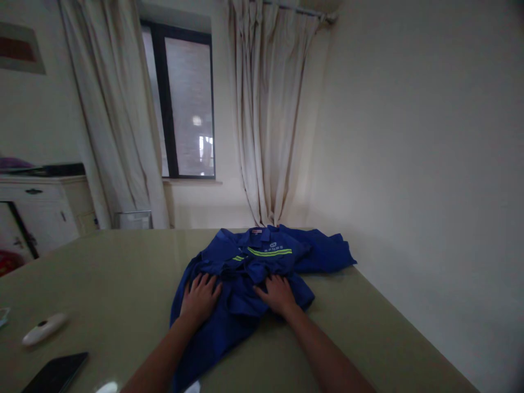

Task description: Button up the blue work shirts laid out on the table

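Note:
A blue work jacket (245, 303) with yellow-green reflective stripes and a small chest logo lies rumpled on the table, its collar at the far end. My left hand (202, 296) rests on the jacket's left part, fingers spread over the cloth. On the right part lies my right hand (278, 293), also with fingers apart and the thumb pointing inward. Neither hand visibly grips the fabric. One sleeve hangs toward me at the lower left. More blue cloth (327, 251) extends from behind the jacket to the right; whether it is a separate garment I cannot tell.
The jacket is on a greenish table (123, 273) that meets a wall (429, 191) on the right. A dark phone (55, 374) and a white oval device (44, 329) lie at the left. Beyond stand a white cabinet (45, 204), a window (190, 109) and curtains (270, 109).

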Tool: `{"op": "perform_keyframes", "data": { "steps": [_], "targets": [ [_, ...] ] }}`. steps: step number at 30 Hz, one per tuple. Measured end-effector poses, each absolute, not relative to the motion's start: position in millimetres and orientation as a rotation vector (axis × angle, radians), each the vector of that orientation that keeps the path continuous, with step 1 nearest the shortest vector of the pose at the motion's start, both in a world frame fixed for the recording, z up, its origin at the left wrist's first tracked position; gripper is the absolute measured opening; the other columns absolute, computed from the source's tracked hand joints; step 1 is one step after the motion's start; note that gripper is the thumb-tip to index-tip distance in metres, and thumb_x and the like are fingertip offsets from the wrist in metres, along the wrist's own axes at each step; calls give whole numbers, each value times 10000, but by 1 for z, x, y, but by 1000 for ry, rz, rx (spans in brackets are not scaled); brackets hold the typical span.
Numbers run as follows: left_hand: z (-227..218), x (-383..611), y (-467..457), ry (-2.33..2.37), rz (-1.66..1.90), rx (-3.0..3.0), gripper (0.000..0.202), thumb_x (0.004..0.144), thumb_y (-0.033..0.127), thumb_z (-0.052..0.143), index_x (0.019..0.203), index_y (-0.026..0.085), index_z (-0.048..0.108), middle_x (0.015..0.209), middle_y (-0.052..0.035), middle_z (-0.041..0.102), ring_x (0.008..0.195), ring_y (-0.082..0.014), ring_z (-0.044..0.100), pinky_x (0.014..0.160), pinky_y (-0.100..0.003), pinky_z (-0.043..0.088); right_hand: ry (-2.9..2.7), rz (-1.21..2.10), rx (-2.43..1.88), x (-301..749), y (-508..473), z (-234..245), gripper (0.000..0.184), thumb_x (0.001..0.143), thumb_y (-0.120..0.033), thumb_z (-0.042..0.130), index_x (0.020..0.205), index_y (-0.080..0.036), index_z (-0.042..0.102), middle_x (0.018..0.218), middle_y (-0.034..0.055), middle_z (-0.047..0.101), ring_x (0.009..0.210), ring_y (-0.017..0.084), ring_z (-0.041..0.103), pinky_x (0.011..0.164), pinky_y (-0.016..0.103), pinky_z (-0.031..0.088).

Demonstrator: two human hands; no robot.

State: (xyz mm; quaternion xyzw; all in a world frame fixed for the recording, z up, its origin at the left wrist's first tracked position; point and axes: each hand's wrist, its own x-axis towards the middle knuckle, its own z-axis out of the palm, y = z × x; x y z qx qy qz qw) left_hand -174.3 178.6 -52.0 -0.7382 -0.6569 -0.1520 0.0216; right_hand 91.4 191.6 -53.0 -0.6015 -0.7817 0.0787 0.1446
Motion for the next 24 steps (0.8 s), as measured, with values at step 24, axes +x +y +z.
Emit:
{"op": "perform_keyframes", "data": {
  "steps": [24],
  "targets": [
    [-34,-112,98,-2504,-680,-2528,491,1004,573,235,935,258,606,1011,-53,745,1024,-274,686,878,-419,448,-2251,168,-1378,113,77,-42,352,920,-493,622,1156,-232,634,1183,82,631,1119,271,551,1001,391,404]
  ]
}}
